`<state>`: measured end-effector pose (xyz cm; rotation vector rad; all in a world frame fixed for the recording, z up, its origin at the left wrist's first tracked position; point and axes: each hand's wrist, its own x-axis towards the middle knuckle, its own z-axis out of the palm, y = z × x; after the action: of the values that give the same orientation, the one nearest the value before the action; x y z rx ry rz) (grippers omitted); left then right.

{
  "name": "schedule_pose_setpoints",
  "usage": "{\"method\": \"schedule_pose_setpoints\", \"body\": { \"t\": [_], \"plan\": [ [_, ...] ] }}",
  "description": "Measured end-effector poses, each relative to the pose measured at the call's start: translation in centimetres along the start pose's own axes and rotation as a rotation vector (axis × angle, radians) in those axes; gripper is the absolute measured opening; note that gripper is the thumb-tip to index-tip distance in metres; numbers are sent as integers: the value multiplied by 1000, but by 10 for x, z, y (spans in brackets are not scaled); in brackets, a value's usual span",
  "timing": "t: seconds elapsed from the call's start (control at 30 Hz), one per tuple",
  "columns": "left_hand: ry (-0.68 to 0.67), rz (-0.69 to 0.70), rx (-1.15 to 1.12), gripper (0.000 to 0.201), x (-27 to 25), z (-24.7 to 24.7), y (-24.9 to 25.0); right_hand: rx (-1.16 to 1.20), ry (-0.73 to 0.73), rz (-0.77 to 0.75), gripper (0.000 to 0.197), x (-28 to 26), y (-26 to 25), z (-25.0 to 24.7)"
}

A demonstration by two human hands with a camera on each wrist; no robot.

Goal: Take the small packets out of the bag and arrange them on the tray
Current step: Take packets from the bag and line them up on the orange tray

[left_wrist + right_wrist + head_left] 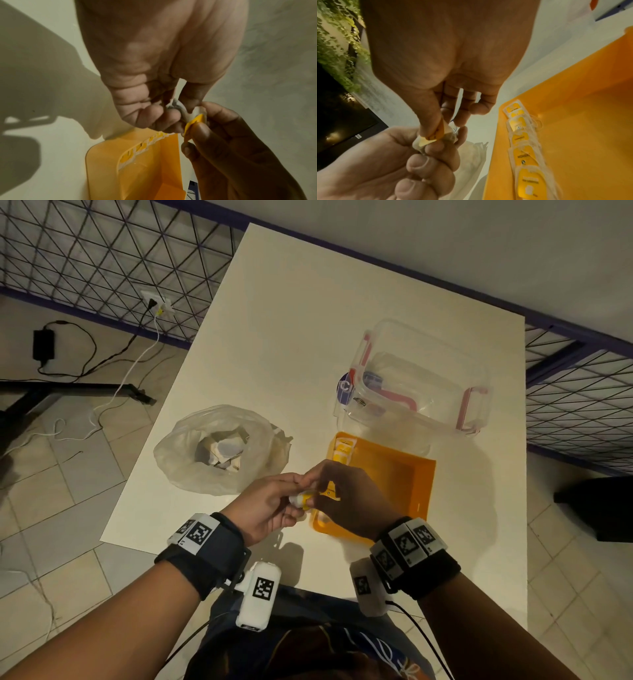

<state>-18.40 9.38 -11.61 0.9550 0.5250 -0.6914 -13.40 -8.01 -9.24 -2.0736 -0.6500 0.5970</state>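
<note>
Both hands meet over the near left edge of the orange tray [407,474], holding one small white-and-yellow packet [303,498] between them. My left hand [274,501] curls its fingers round the packet's white pouch [178,108]. My right hand [342,494] pinches its yellow tag [436,135] between thumb and fingertips. Several packets [520,139] lie in a row along the tray's left wall [342,451]. The translucent plastic bag [219,450] stands open to the left of the tray, with more white packets inside.
A clear plastic box with red clips [421,378] sits on the white table [291,320] behind the tray. The table's near edge is close to my wrists. Cables and a power adapter [42,344] lie on the tiled floor at left.
</note>
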Motion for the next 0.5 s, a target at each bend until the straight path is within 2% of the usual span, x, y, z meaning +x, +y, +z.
{"method": "schedule_pose_setpoints", "body": {
  "t": [0.13, 0.3, 0.43, 0.5],
  "plan": [
    [-15, -27, 8, 6, 0, 3, 1, -77, -12, -46, 9, -2, -1, -5],
    [48, -92, 29, 23, 0, 3, 2, -20, 35, -94, 11, -6, -4, -16],
    [82, -86, 141, 30, -7, -2, 3, -38, 216, 102, 13, -7, 1, -24],
    [100, -51, 263, 26, -16, -5, 6, -8, 227, 233, 11, -7, 7, -28]
  ]
}}
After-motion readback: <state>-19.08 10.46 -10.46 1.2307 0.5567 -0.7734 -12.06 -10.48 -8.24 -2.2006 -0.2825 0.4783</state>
